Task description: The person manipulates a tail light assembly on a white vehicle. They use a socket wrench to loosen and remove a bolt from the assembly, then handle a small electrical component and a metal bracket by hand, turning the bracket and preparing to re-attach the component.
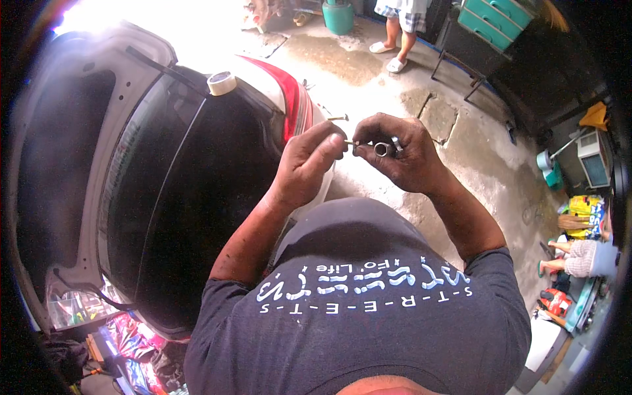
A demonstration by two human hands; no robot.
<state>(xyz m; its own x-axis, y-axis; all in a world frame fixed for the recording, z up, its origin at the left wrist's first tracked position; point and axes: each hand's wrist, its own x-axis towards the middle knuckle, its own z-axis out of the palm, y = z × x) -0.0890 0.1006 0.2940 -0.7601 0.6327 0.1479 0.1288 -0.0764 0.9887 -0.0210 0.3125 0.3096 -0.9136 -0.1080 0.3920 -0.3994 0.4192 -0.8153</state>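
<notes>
My left hand is closed in a pinch in front of my chest. From its fingers sticks out a small bolt with a wider end. A thin brass-coloured piece bridges the gap between the fingertips of both hands. My right hand, dark with grime, pinches the other end of that piece. Inside its curled fingers sits a round metal socket, open end showing. Part of what each palm holds is hidden. Just left of my hands stands a white car with a red tail light.
A tape roll rests on the car by the dark glass. At far left a white-framed panel stands raised. People stand at the top and right edge. Green drawers and a bucket stand farther off.
</notes>
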